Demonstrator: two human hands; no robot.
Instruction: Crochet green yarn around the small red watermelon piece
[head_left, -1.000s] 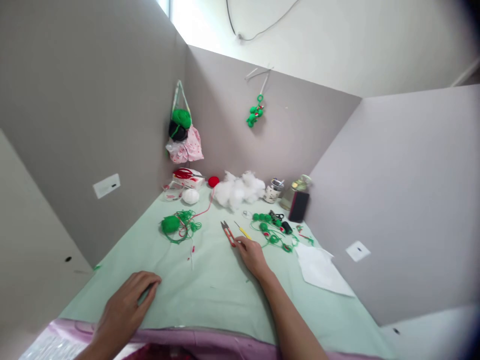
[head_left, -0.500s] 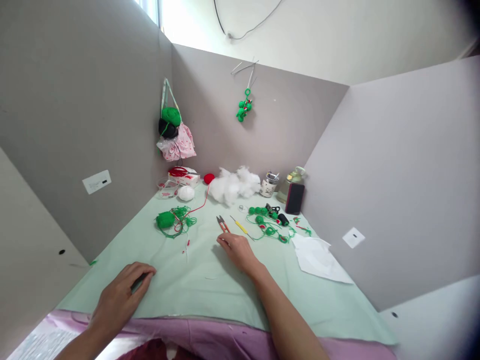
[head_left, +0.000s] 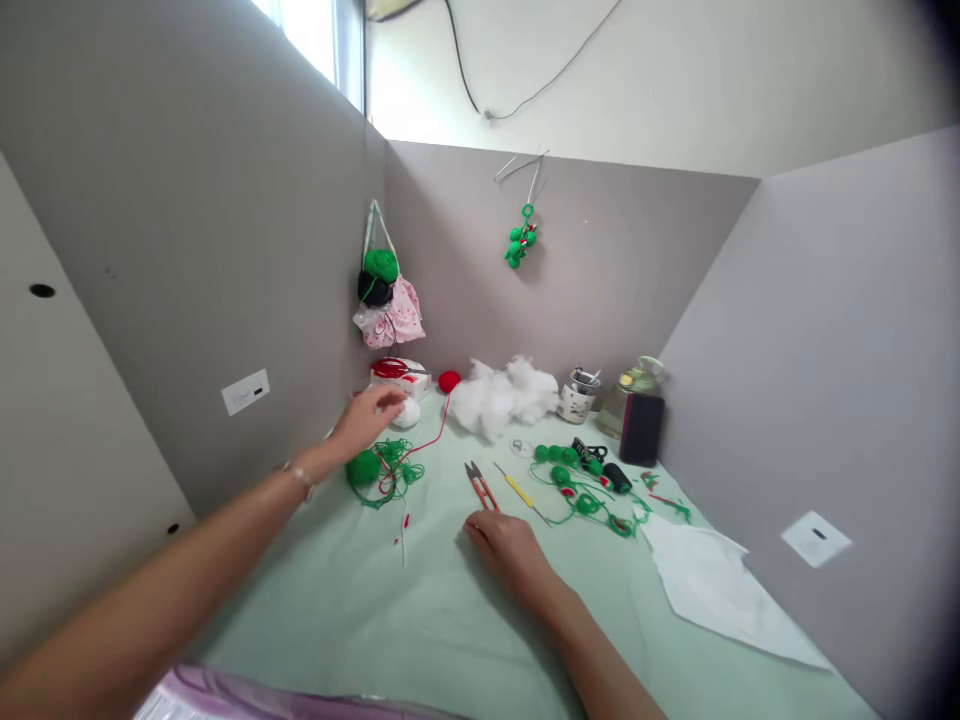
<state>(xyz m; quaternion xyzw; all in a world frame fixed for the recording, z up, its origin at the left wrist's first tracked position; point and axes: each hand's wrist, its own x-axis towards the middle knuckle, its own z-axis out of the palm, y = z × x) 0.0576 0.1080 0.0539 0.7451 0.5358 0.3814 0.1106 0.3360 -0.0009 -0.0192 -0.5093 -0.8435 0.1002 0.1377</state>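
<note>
My left hand (head_left: 366,418) reaches to the back left, its fingers apart and slightly curled beside a white yarn ball (head_left: 408,413); whether they touch is unclear. My right hand (head_left: 510,550) rests on the cloth with its fingers closed at the handle end of small orange thread snips (head_left: 481,487), whose blades point away. Just right of the snips lies a yellow crochet hook (head_left: 519,491). Below my left hand is a green yarn ball (head_left: 363,467) with tangled strands. Green crocheted pieces (head_left: 560,475) lie to the right.
White stuffing (head_left: 501,398), a red yarn ball (head_left: 449,381), a pen cup (head_left: 577,398), a glass jar (head_left: 616,408) and a dark phone (head_left: 642,429) line the back. White paper (head_left: 720,590) lies at right. Grey panels enclose the table; a bag (head_left: 397,315) hangs at left.
My left hand has moved from the front left of the table up to the white yarn ball, its fingers opening. My right hand stays by the snips. The view has shifted.
</note>
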